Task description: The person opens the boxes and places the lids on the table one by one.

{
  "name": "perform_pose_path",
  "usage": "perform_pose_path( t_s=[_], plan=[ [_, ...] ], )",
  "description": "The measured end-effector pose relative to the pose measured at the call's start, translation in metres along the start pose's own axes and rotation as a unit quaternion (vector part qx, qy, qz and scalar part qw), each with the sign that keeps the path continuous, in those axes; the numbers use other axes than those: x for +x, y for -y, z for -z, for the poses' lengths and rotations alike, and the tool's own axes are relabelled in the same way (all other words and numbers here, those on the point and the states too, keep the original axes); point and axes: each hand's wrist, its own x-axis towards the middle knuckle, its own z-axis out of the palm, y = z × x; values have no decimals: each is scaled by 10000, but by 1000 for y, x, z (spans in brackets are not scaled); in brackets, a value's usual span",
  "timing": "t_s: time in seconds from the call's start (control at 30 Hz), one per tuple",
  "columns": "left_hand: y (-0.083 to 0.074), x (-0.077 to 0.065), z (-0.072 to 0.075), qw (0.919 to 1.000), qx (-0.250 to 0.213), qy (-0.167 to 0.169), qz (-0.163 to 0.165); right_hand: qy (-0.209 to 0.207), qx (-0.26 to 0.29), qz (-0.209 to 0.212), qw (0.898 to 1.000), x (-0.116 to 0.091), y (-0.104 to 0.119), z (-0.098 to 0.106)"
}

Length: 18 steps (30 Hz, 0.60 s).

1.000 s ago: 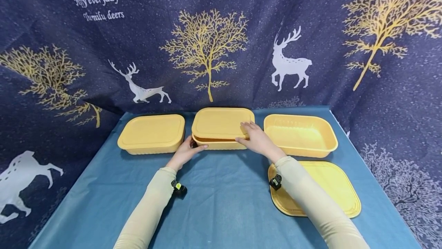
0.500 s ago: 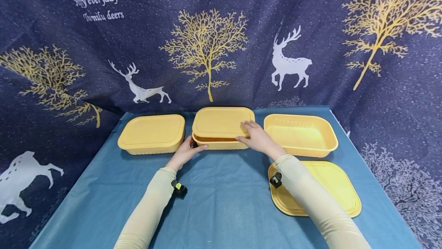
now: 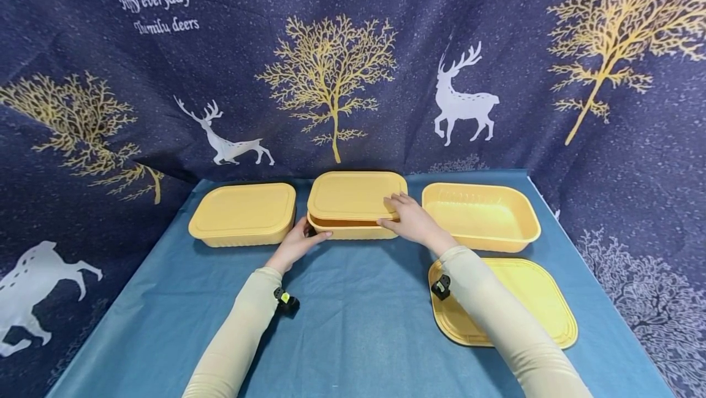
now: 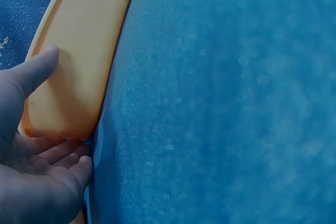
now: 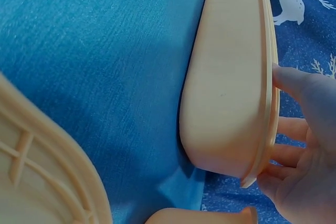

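Note:
A yellow plastic food box (image 3: 358, 233) stands at the back middle of the table. Its matching lid (image 3: 355, 192) lies over it, with a dark gap along the front left. My left hand (image 3: 296, 243) grips the box's front left corner; in the left wrist view the thumb lies over the front wall (image 4: 79, 66) and the fingers curve at the end. At the front right corner my right hand (image 3: 412, 221) holds the lid, fingers on top and thumb at the front edge. The right wrist view shows thumb and fingers at the rim (image 5: 269, 103).
To the left stands a lidded yellow box (image 3: 242, 211). An uncovered one (image 3: 480, 241) is at the right, with a loose yellow lid (image 3: 529, 300) in front, partly under my right forearm. A patterned cloth (image 3: 353, 79) hangs behind the blue table cover (image 3: 353, 324).
The middle lid has shifted very slightly toward the back since a second ago. Both hands keep nearly the same place, and the other boxes have not moved.

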Motion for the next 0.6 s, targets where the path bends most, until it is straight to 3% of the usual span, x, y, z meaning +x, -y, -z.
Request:
perform_pose_path(
  t_s=[0.13,0.6],
  plan=[
    [14,8,0,10000,-39,-75,-31,18,-2,-12,10000,2,-1,-1],
    [17,9,0,9999,-25,-79,-104,141,-193,143,9996,10,-10,0]
  ],
)
